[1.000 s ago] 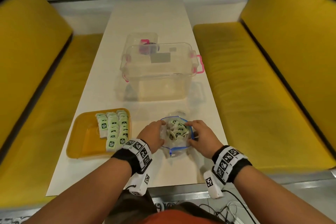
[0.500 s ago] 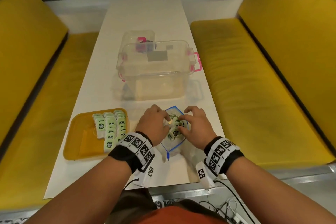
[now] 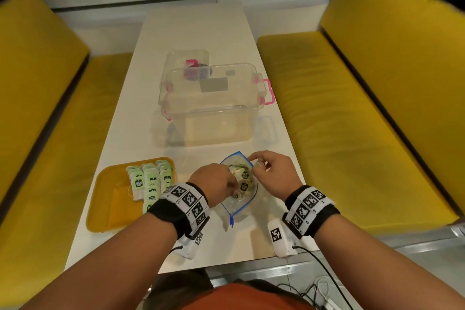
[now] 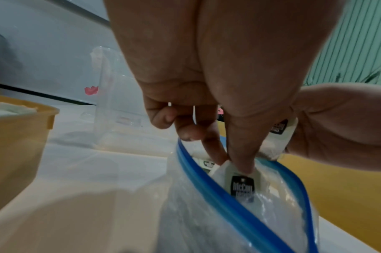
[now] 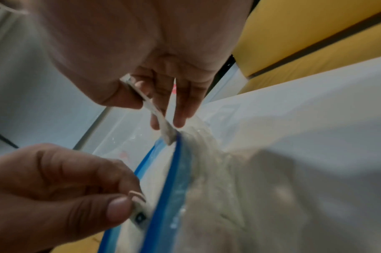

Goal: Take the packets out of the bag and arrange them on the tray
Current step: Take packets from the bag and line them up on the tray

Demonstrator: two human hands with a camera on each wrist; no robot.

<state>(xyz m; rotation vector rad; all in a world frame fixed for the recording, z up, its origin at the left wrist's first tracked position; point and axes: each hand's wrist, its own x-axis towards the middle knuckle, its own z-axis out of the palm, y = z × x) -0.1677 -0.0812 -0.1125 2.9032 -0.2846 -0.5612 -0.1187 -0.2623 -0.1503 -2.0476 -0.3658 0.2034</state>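
Head view shows the tray, just left of the bag, carrying three rows of packets. Several remain inside. Left hand pinches a packet in its mouth; right hand pinches another at its far rim.

Head view: even indoor light, moderately bright, soft shadows on the worktop; strong wide-angle bowing at the edges, corners dark. Wrist views: dimmer, washed-out, soft focus, motion blur, near surfaces smeared.
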